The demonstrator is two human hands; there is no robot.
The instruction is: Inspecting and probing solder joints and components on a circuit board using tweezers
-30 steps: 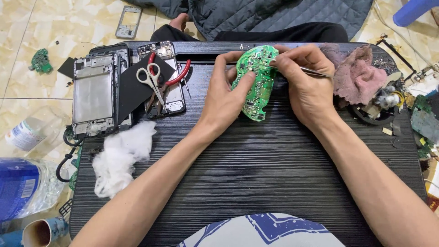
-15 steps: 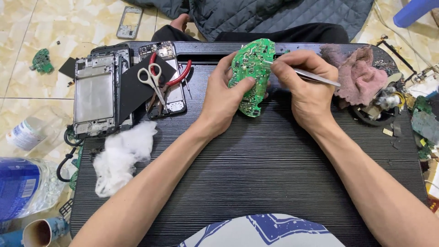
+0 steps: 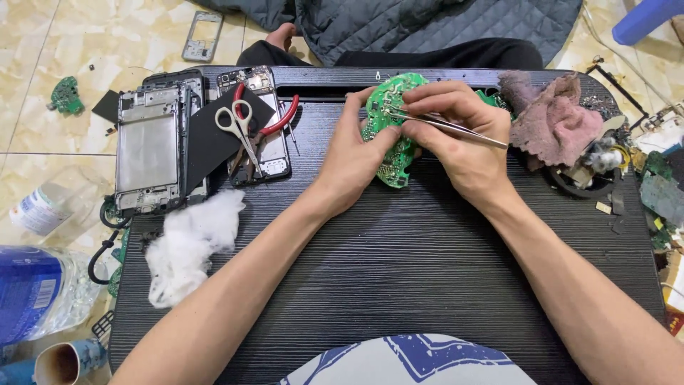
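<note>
Left hand point(image 3: 354, 160) gripping green board point(image 3: 388, 128) upright on black counter point(image 3: 399, 271), right hand point(image 3: 456, 139) pinching tweezers point(image 3: 456, 127), tips seemingly touching board, scissors point(image 3: 239, 128) well left.

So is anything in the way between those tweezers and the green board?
Nothing visible. The right hand holds the tweezers with their tips already on the green circuit board, which the left hand holds up.

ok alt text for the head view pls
Seen from above, the left hand holds a green circuit board upright on a black table while the right hand touches tweezers to it. Scissors lie to the left.
</note>
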